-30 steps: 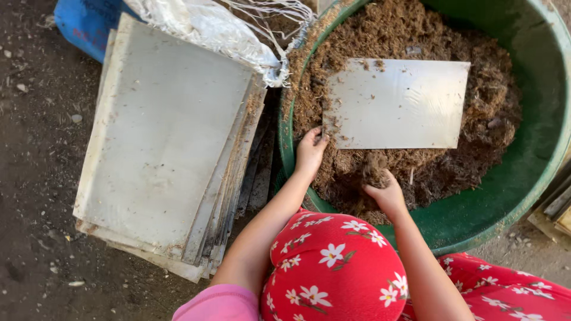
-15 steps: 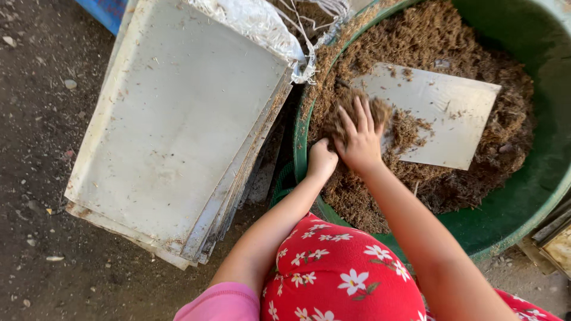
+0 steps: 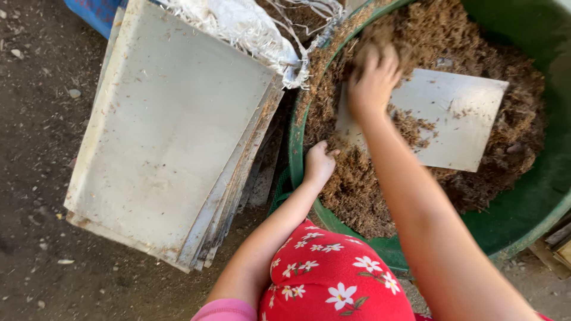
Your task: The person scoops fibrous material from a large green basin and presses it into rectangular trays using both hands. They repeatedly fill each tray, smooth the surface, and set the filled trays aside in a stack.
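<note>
A big green tub (image 3: 523, 232) holds brown fibrous soil (image 3: 357, 190). A flat white board (image 3: 458, 119) lies on the soil, with some loose soil scattered on it. My right hand (image 3: 372, 80) reaches over the board's left end into the soil at the tub's far left side, fingers curled and blurred. My left hand (image 3: 320, 163) rests on the soil at the tub's near left rim, fingers closed loosely. My knee in red flowered cloth (image 3: 330, 279) is at the bottom.
A stack of flat white boards (image 3: 172, 131) lies on the dirt floor (image 3: 30, 148) left of the tub. A crumpled white woven sack (image 3: 250, 30) lies over the stack's far corner. A blue container (image 3: 98, 15) shows at the top left.
My right hand has moved farther across the tub, from the board's near left corner to its far left end. More loose soil lies on the board. My left hand has stayed at the rim.
</note>
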Demonstrator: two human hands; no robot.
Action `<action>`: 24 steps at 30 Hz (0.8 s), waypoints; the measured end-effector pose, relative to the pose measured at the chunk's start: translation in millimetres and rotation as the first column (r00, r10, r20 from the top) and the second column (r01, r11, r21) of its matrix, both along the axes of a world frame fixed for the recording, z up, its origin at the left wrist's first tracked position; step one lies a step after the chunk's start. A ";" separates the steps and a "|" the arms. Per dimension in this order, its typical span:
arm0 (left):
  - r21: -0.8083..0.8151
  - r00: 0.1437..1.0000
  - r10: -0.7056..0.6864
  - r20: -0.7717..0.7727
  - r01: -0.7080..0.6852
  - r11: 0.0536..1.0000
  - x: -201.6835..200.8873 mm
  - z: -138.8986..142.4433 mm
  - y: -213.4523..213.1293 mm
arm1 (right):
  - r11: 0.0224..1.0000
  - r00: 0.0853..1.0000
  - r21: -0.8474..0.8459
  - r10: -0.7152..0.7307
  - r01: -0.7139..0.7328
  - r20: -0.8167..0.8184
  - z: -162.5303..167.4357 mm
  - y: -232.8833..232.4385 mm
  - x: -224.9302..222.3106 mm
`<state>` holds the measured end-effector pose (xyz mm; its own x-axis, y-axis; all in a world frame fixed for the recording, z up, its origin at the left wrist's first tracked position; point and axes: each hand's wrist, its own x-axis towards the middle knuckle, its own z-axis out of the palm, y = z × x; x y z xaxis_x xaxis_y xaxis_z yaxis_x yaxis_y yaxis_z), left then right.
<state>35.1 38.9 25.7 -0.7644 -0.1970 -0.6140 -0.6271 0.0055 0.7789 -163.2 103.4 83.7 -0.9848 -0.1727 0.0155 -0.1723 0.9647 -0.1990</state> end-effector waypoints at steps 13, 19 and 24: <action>0.090 0.998 0.056 0.028 -0.058 0.994 10.4 -22.7 -8.4 | 0.970 0.940 -0.031 -0.227 0.242 0.257 28.3 100.6 4.3; 0.035 0.996 0.056 0.075 -0.059 0.998 2.0 -22.7 -10.1 | 0.661 0.630 -0.021 -0.705 0.750 0.325 37.2 213.8 26.6; -0.033 1.000 0.000 -0.030 -0.001 0.999 8.7 -32.3 -18.4 | 0.964 0.922 0.093 -0.205 0.247 -0.329 4.1 119.7 5.9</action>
